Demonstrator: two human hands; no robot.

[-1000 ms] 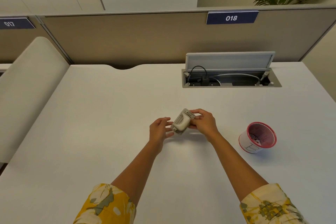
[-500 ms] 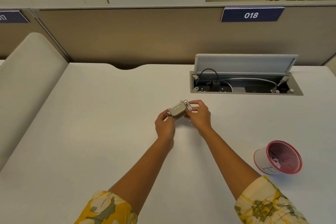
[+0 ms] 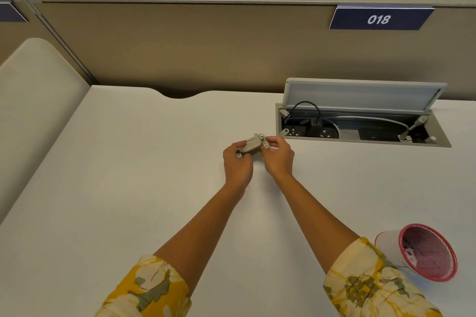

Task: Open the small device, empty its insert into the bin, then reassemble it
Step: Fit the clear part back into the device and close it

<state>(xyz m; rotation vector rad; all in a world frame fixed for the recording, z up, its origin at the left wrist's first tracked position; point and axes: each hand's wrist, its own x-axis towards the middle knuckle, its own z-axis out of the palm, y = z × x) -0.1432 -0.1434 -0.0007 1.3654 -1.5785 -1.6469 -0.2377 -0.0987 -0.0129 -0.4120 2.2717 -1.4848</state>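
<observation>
A small beige device (image 3: 251, 145) is held a little above the white desk between both hands. My left hand (image 3: 237, 162) grips its left end from below. My right hand (image 3: 278, 156) pinches its right end, where a pale cap-like piece (image 3: 264, 141) shows at the fingertips. Whether that piece is separated from the body is too small to tell. A small red-rimmed mesh bin (image 3: 425, 252) lies tilted on the desk at the lower right, its mouth facing me, with some scraps inside.
An open cable tray (image 3: 360, 123) with a raised lid, sockets and cords is sunk into the desk just right of my hands. A beige partition (image 3: 180, 46) with a "018" label closes the far edge. A padded divider (image 3: 33, 90) runs along the left.
Both hands carried the device away from me toward the cable tray. My left hand went from touching its side to gripping its left end. The view shifted, so the bin now sits lower right.
</observation>
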